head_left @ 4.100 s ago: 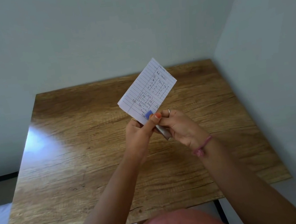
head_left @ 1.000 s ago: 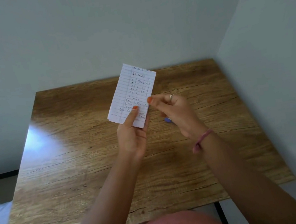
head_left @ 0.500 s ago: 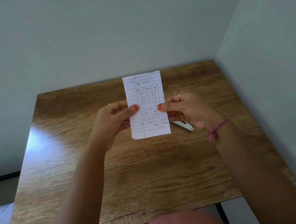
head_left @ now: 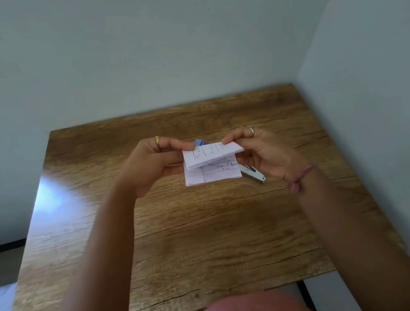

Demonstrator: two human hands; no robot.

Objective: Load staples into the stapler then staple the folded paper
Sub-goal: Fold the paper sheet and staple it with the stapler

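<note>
- Head view, the only one: the lined paper (head_left: 212,163) is held above the middle of the wooden table (head_left: 185,239), its top half bent over toward the person so a fold is forming at the 12 o'clock edge; the lower half hangs down, showing handwriting.
- Left hand (head_left: 151,163) pinches the paper's 9 o'clock edge between thumb and fingers; right hand (head_left: 265,151) pinches the 3 o'clock edge the same way; both closed on the sheet, nothing else held.
- Stapler (head_left: 253,173) lies on the table at about 4 o'clock from the paper, partly hidden behind it and the right hand; something small and blue (head_left: 200,142) peeks over the fold at 12 o'clock (too little shows to name it).
- To fold well, I judge: line up the corners before pressing; run a thumb along the crease; keep both edges level so the layers sit square for the staple.
- Against half a second ago: the sheet then stood flat and upright, full length; now its top half has come over; the hands have closed in toward its upper corners; the stapler has not moved.
</note>
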